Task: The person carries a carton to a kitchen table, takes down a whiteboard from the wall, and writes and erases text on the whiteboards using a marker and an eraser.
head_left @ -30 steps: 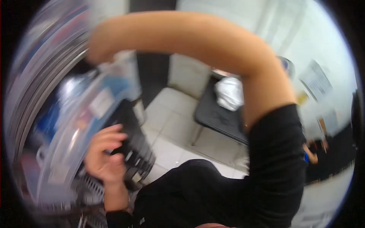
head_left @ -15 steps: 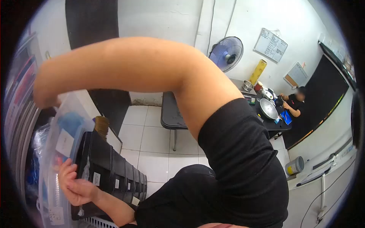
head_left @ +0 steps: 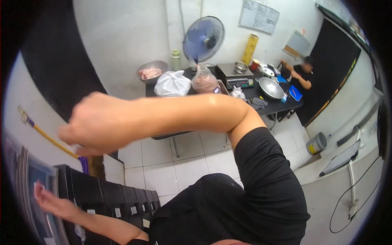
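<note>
1. Two bare hands reach leftward; the left hand [head_left: 52,204] is at eight o'clock, fingers mostly straight, with nothing visible in its grasp; the right hand [head_left: 100,122] is at nine o'clock, blurred, its fingers loosely bent; whether it holds anything small, I cannot tell.

2. One clear plastic drawer [head_left: 41,174] lies between eight and nine o'clock, closest to the left hand; contact between fingertips and drawer is too unclear to tell; black boxes [head_left: 112,192] line up between seven and eight o'clock, just beside it.

3. Judged by its look, the drawer would be a stiff but thin-walled piece, smooth and somewhat slippery, its weight depending on the contents; a brittle rim could crack under a hard twist; the sound hold seems a palm flat on the front, or both hands at the side edges.

4. Compared with half a second ago, the drawer no longer juts out beside the black boxes; the right hand has come away from it, towards the room; the left hand sits farther out to the left; the view has swung, so a white bag [head_left: 172,84] at eleven o'clock now shows on the table [head_left: 271,107].
</note>
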### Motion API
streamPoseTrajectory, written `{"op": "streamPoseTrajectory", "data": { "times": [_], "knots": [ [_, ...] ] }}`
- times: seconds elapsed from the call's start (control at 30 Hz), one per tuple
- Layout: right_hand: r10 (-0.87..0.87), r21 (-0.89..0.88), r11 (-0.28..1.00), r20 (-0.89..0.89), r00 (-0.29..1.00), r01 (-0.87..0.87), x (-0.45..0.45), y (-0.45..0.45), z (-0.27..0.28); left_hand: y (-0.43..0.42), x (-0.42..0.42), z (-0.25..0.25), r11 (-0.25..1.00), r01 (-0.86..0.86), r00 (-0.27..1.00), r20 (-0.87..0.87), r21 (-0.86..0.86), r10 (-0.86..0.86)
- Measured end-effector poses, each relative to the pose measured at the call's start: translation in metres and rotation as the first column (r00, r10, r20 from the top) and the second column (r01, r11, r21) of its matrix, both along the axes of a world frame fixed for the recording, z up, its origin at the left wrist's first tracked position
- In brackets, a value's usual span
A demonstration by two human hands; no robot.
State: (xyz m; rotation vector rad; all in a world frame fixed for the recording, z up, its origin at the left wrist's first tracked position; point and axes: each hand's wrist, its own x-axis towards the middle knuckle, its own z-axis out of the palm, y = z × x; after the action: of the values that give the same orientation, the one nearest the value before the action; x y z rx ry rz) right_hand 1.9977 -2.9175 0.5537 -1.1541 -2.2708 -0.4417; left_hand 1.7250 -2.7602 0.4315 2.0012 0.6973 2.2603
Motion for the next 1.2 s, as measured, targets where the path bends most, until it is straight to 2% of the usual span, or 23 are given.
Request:
{"op": "streamPoseTrajectory", "data": {
  "times": [0.03, 0.07, 0.1, 0.13, 0.2, 0.27, 0.3, 0.33, 0.4, 0.43, 0.47, 0.53, 0.6, 0.63, 0.73, 0.77, 0.8, 0.87, 0.9, 1.07, 1.13, 1.17, 1.2],
  "knots": [
    [0.05, 0.008, 0.999, -0.086, 0.995, -0.049, 0.02, -0.018, -0.017, -0.044, 0.05, 0.002, 0.986, 0.161, 0.976, -0.139, -0.035, -0.165],
    [0.01, -0.039, 0.999, -0.165, 0.986, -0.017, 0.038, -0.041, -0.028, -0.078, 0.102, -0.011, 0.92, 0.384, 0.909, -0.144, -0.079, -0.392],
    [0.016, -0.04, 0.999, -0.272, 0.962, -0.028, 0.06, -0.061, -0.041, -0.109, 0.132, -0.017, 0.859, 0.466, 0.777, -0.366, -0.212, -0.512],
    [0.023, -0.038, 0.998, -0.373, 0.927, -0.04, 0.081, -0.082, -0.051, -0.138, 0.176, -0.017, 0.774, 0.597, 0.678, -0.381, -0.213, -0.628],
    [-0.126, -0.235, 0.972, -0.606, 0.786, -0.026, 0.122, -0.138, -0.055, -0.171, 0.223, -0.041, 0.651, 0.548, 0.49, -0.429, -0.525, -0.759],
    [-0.189, -0.217, 0.976, -0.762, 0.619, 0.031, 0.167, -0.185, -0.077, -0.218, 0.279, -0.043, 0.662, 0.607, 0.472, -0.471, -0.44, -0.745],
    [-0.234, -0.228, 0.97, -0.799, 0.554, 0.081, 0.189, -0.212, -0.083, -0.239, 0.305, -0.042, 0.576, 0.623, 0.368, -0.452, -0.529, -0.813],
    [-0.271, -0.239, 0.963, -0.828, 0.492, 0.128, 0.211, -0.239, -0.089, -0.259, 0.333, -0.041, 0.577, 0.634, 0.364, -0.459, -0.515, -0.81],
    [-0.211, -0.183, 0.974, -0.949, 0.233, 0.137, 0.253, -0.279, -0.114, -0.295, 0.39, -0.046, 0.518, 0.64, 0.207, -0.522, -0.568, -0.827],
    [-0.037, -0.037, 0.998, -0.999, -0.002, 0.05, 0.271, -0.292, -0.129, -0.315, 0.417, -0.05, 0.519, 0.667, 0.172, -0.568, -0.534, -0.805],
    [0.12, 0.125, 0.992, -0.961, -0.248, -0.003, 0.288, -0.304, -0.143, -0.335, 0.443, -0.055, 0.517, 0.695, 0.139, -0.612, -0.5, -0.779],
    [0.15, 0.175, 0.985, -0.836, -0.527, 0.003, 0.317, -0.341, -0.158, -0.374, 0.491, -0.071, 0.445, 0.743, 0.064, -0.609, -0.5, -0.791],
    [0.176, 0.166, 0.984, -0.803, -0.569, 0.071, 0.347, -0.376, -0.171, -0.413, 0.534, -0.084, 0.271, 0.801, -0.056, -0.517, -0.534, -0.854],
    [0.198, 0.149, 0.98, -0.766, -0.612, 0.13, 0.361, -0.392, -0.174, -0.428, 0.553, -0.09, 0.24, 0.791, -0.105, -0.512, -0.563, -0.853],
    [0.249, 0.144, 0.965, -0.759, -0.601, 0.218, 0.401, -0.435, -0.173, -0.466, 0.608, -0.107, 0.191, 0.808, -0.137, -0.493, -0.557, -0.859],
    [0.244, 0.131, 0.965, -0.773, -0.585, 0.228, 0.414, -0.446, -0.174, -0.477, 0.627, -0.112, 0.199, 0.869, -0.082, -0.529, -0.453, -0.845],
    [0.241, 0.131, 0.966, -0.775, -0.585, 0.224, 0.429, -0.456, -0.174, -0.486, 0.645, -0.115, 0.202, 0.869, -0.078, -0.528, -0.452, -0.845],
    [0.285, 0.173, 0.954, -0.782, -0.554, 0.246, 0.456, -0.472, -0.177, -0.5, 0.676, -0.12, 0.162, 0.849, -0.149, -0.523, -0.503, -0.839],
    [0.293, 0.18, 0.951, -0.792, -0.535, 0.253, 0.474, -0.479, -0.177, -0.509, 0.693, -0.117, 0.152, 0.875, -0.119, -0.509, -0.459, -0.853],
    [0.315, 0.19, 0.938, -0.821, -0.476, 0.291, 0.572, -0.507, -0.169, -0.538, 0.802, -0.118, 0.059, 0.895, -0.165, -0.452, -0.442, -0.877],
    [0.309, 0.142, 0.922, -0.832, -0.461, 0.361, 0.612, -0.522, -0.158, -0.554, 0.85, -0.116, -0.066, 0.891, -0.246, -0.356, -0.449, -0.901],
    [0.312, 0.172, 0.927, -0.847, -0.431, 0.332, 0.628, -0.538, -0.152, -0.56, 0.869, -0.1, -0.18, 0.834, -0.365, -0.276, -0.522, -0.889],
    [0.309, 0.208, 0.936, -0.871, -0.382, 0.283, 0.67, -0.551, -0.139, -0.568, 0.911, -0.095, -0.183, 0.84, -0.356, -0.264, -0.51, -0.896]
  ]
}}
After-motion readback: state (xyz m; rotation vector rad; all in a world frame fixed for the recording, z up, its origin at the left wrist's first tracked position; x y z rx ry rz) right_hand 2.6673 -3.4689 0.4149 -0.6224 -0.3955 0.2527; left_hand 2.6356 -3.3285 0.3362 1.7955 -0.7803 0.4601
